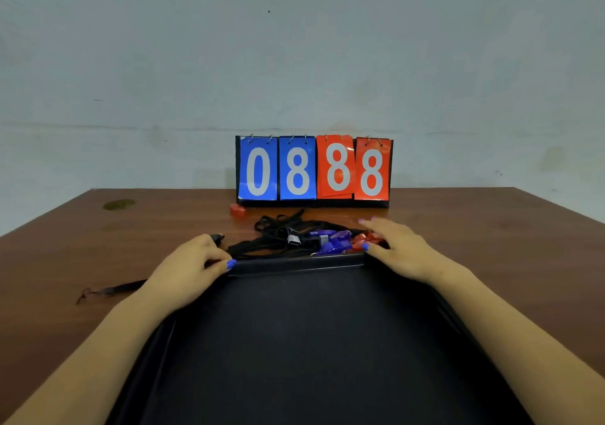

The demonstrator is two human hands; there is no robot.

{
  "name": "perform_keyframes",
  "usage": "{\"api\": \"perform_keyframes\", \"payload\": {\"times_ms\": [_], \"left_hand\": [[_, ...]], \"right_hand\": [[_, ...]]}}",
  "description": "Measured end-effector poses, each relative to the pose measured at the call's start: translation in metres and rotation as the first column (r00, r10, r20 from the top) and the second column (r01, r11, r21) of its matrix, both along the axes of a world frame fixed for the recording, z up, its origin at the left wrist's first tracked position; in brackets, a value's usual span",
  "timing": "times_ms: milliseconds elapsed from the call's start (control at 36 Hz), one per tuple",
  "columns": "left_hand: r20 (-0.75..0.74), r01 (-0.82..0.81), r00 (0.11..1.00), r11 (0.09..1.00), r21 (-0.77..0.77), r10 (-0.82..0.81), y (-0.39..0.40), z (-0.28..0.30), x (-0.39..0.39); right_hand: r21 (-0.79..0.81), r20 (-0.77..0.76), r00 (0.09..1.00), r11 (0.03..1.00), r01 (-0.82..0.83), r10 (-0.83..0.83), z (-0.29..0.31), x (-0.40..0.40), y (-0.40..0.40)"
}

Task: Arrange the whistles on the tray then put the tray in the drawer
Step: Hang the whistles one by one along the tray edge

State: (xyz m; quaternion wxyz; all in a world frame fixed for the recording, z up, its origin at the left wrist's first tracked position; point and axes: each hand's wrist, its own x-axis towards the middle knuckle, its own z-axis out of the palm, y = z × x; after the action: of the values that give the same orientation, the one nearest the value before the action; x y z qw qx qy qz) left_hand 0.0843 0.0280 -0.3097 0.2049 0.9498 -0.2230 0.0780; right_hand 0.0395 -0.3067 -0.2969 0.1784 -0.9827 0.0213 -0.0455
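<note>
A black tray [294, 342] lies on the brown table, reaching from the bottom edge to mid-frame, with nothing on it. My left hand [186, 267] grips its far left corner, thumb on the rim. My right hand [397, 251] rests at the far right corner, fingers spread over a red whistle [361, 239]; whether it grips the tray I cannot tell. Just beyond the far rim lie blue whistles [334, 242] tangled in black lanyards [278, 234]. Another red whistle [238, 209] sits apart, near the scoreboard.
A flip scoreboard [313, 170] reading 0888 stands at the table's back edge against the wall. A loose dark lanyard [111, 290] lies to the left of my left arm. A greenish stain [118, 204] marks the far left tabletop.
</note>
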Motion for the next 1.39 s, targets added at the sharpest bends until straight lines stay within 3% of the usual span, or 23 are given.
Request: {"api": "perform_keyframes", "payload": {"times_ms": [83, 167, 472, 667, 806, 889, 1000, 1056, 1167, 1222, 1389], "left_hand": [[0.004, -0.011, 1.000, 1.000, 0.005, 0.011, -0.002, 0.000, 0.000], [0.003, -0.026, 1.000, 1.000, 0.011, 0.026, -0.004, 0.001, -0.002], [0.041, -0.058, 0.998, 0.991, 0.124, 0.053, -0.008, 0.006, -0.007], [0.045, -0.059, 0.998, 0.989, 0.137, 0.053, -0.008, 0.004, -0.006], [0.079, -0.072, 0.995, 0.980, 0.184, 0.058, -0.008, 0.005, -0.007], [0.118, -0.070, 0.992, 0.950, 0.306, 0.035, -0.011, 0.012, -0.013], [0.209, -0.048, 0.977, 0.922, 0.384, -0.036, -0.025, 0.020, -0.030], [0.271, 0.016, 0.958, 0.959, 0.284, -0.096, -0.036, 0.026, -0.045], [0.195, 0.225, 0.959, 0.971, -0.079, -0.206, -0.053, 0.030, -0.069], [0.129, 0.280, 0.957, 0.939, -0.198, -0.258, -0.058, 0.028, -0.075], [-0.089, 0.342, 0.918, 0.884, -0.320, -0.387, -0.064, 0.028, -0.079]], "right_hand": [[0.044, -0.053, 0.997, 0.998, -0.048, 0.050, -0.001, -0.001, 0.003], [0.098, -0.006, 0.999, 0.994, -0.045, 0.046, 0.002, -0.001, 0.001], [0.171, 0.034, 0.998, 0.984, 0.043, -0.049, 0.000, 0.000, -0.003], [0.333, 0.125, 0.979, 0.937, 0.110, -0.159, -0.002, 0.003, -0.008], [0.432, 0.281, 0.914, 0.889, 0.151, -0.292, 0.006, -0.002, -0.008], [0.468, 0.365, 0.883, 0.878, 0.100, -0.295, 0.019, -0.013, 0.000], [0.453, 0.390, 0.911, 0.889, -0.064, -0.133, 0.039, -0.031, 0.024], [0.344, 0.374, 0.927, 0.924, -0.167, 0.029, 0.045, -0.045, 0.039], [0.155, 0.306, 0.897, 0.913, -0.377, 0.319, 0.044, -0.066, 0.071], [0.136, 0.288, 0.879, 0.893, -0.430, 0.380, 0.039, -0.070, 0.082], [0.034, 0.353, 0.829, 0.879, -0.475, 0.434, 0.031, -0.071, 0.093]]}}
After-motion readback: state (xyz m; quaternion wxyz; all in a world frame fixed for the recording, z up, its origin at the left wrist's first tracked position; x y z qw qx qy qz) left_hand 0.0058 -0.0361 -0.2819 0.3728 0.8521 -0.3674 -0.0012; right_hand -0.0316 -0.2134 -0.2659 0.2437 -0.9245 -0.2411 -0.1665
